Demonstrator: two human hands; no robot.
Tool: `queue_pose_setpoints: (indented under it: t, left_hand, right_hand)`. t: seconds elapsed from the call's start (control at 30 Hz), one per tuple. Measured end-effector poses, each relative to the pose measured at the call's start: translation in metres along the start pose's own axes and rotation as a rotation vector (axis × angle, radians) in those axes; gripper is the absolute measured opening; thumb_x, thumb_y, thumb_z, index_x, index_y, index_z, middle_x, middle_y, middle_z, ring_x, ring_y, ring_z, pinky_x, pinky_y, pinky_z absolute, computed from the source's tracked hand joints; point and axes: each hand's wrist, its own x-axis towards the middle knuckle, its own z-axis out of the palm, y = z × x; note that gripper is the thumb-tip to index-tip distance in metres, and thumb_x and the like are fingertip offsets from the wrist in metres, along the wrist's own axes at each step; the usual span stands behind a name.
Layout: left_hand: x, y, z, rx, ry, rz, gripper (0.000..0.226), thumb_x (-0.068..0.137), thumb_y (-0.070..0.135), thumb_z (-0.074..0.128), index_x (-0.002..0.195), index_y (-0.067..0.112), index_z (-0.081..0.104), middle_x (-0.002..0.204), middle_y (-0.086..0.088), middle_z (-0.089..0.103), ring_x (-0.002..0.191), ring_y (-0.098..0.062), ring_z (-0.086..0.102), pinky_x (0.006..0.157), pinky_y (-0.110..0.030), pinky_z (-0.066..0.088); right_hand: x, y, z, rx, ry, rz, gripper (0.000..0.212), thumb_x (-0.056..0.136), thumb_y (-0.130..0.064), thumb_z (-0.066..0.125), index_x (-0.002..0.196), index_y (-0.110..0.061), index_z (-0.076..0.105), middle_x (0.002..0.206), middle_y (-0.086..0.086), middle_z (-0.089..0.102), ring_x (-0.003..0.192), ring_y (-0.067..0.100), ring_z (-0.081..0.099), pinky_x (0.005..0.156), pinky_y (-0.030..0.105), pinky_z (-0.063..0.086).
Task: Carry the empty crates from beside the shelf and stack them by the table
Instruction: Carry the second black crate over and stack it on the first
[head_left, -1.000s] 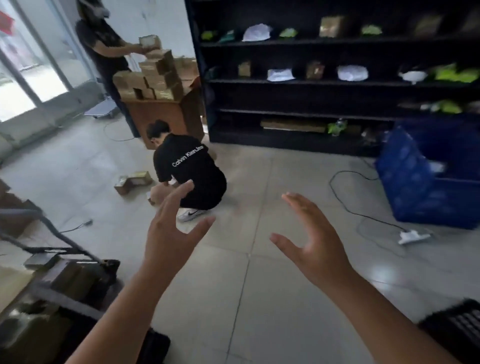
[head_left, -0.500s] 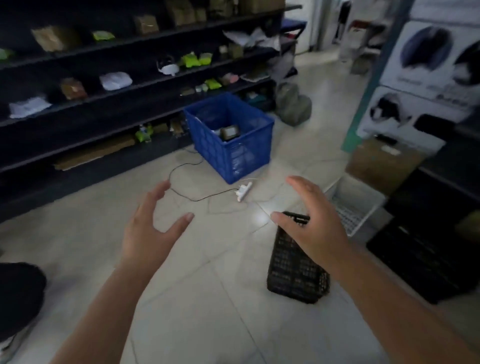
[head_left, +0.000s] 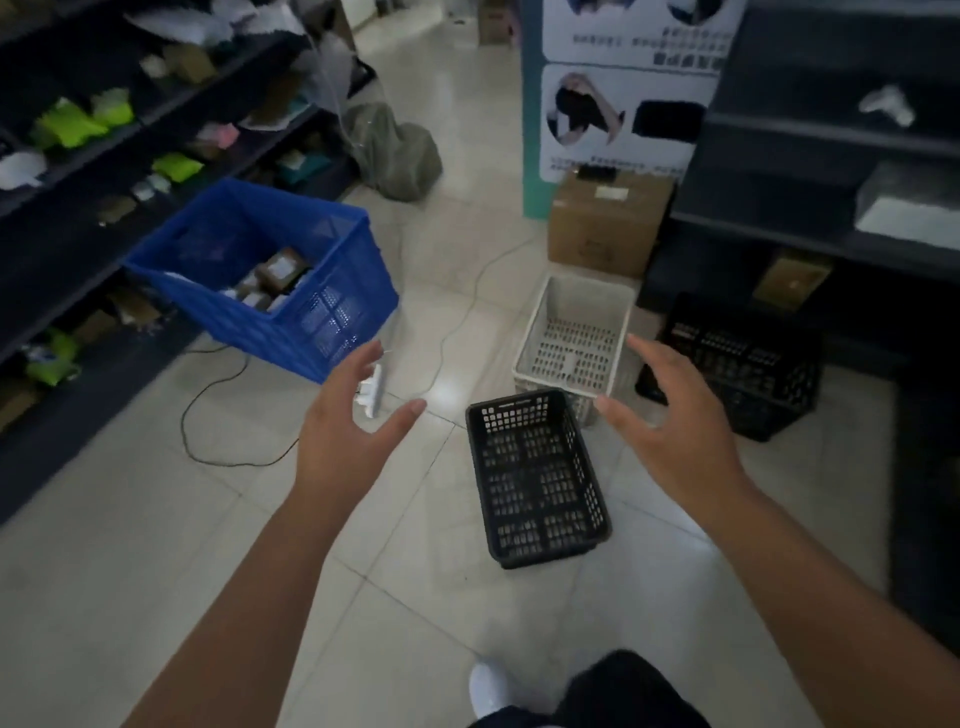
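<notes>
Head view: left hand and right hand spread apart, empty, above the black crate on the floor; white crate just behind. Poster text blurred, unreadable.

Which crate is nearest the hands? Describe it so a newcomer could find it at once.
Start at the dark shelf unit on the right and drop to the tiled floor before it. Three crates sit there; the small black crate is nearest, empty, in front of the white crate. It is narrower than the big black crate.
</notes>
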Motion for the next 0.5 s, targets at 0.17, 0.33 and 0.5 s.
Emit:
queue_pose_setpoints:
  t: [0.17,0.33,0.5]
  left_hand:
    - [0.084,0.002,0.058,-0.007,-0.126,0.036,0.074,0.079,0.067,0.069,0.144,0.039,0.047,0.136,0.018,0.057,0.122,0.003,0.053,0.101,-0.026,0.042]
    - [0.15,0.009,0.109,-0.021,-0.234,0.102,0.066,0.082,0.053,0.073,0.142,0.044,0.045,0.134,0.027,0.054,0.124,0.005,0.052,0.104,-0.029,0.041]
    - [0.21,0.014,0.145,-0.004,-0.396,0.202,0.068,0.078,0.062,0.069,0.14,0.048,0.043,0.137,0.025,0.054,0.127,-0.003,0.053,0.105,-0.03,0.042]
  right_hand:
    - [0.031,0.056,0.013,0.025,0.058,0.13,0.062,0.081,-0.061,0.058,0.139,-0.048,0.038,0.13,-0.033,0.037,0.124,-0.008,0.037,0.098,0.022,0.033]
    - [0.068,0.089,0.011,0.06,0.125,0.233,0.061,0.082,-0.056,0.061,0.138,-0.042,0.042,0.129,-0.028,0.041,0.122,-0.006,0.04,0.097,0.019,0.033]
    - [0.08,0.099,0.011,0.057,0.246,0.338,0.061,0.082,-0.056,0.06,0.139,-0.038,0.044,0.13,-0.027,0.044,0.12,-0.018,0.036,0.094,0.0,0.025]
